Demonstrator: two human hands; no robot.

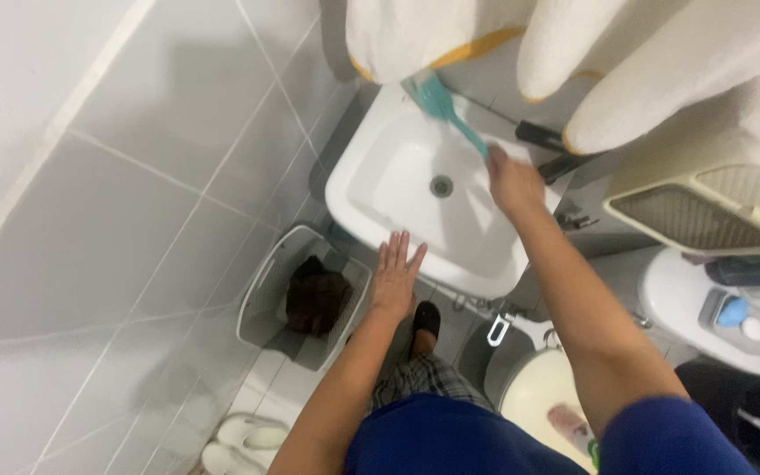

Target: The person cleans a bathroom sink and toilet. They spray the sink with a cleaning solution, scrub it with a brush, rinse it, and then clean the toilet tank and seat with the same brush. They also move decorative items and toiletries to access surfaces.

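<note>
- Over the white sink (pixel 380 189), the right hand (pixel 514 183) has its grip clamped on a teal brush (pixel 447 113), bristles reaching the back rim.
- The left hand (pixel 395 274) lies flat, fingers apart, on the front edge, seemingly for support.

Your blue short-sleeved shirt (pixel 450 435) covers torso and both shoulders; sleeve ends above the elbow on the right. Forearms bare, both hands bare — left hand (pixel 395 273), right hand (pixel 514 183): no gloves, watch or rings visible. Plaid grey-and-white shorts (pixel 420 378) below the shirt hem. Dark slipper (pixel 427 318) on one foot.
</note>
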